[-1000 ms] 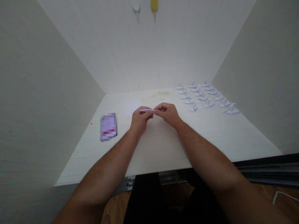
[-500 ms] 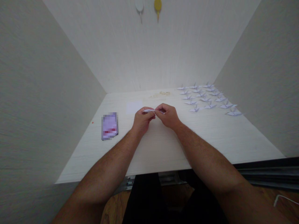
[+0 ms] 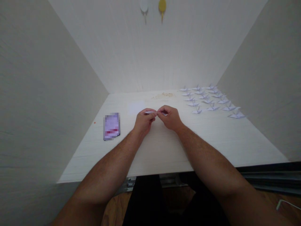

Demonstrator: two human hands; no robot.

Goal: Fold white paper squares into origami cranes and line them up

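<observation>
Folded paper [image 3: 150, 112], white and narrow, lies between my two hands over the middle of the table [image 3: 162, 153]. My left grip [image 3: 144, 120] is clamped on it, thumb on the near side, the paper running along the top of my curled fingers. My right grip [image 3: 171, 117] is pinched together on the paper's right end, and a bit of white shows beneath those fingertips. My two grips meet at the fingertips, or very nearly; I cannot tell whether either one rests on the table.

Just beyond my left grip a flat white sheet [image 3: 136, 107] lies on the table. Farther left is a purple rectangular item [image 3: 111, 126], blurred into blocks, with a dark edge at its lower corner. A small red spot [image 3: 94, 122] shows near the table's left edge. To the right of my right grip, white paper cranes [image 3: 197, 111] stand in slanting rows reaching back towards the wall [image 3: 131, 53]. A brownish patch [image 3: 167, 94] marks the table near its back edge. High on the wall hang a white hook [image 3: 144, 6] and a yellow hook [image 3: 162, 5], side by side.
</observation>
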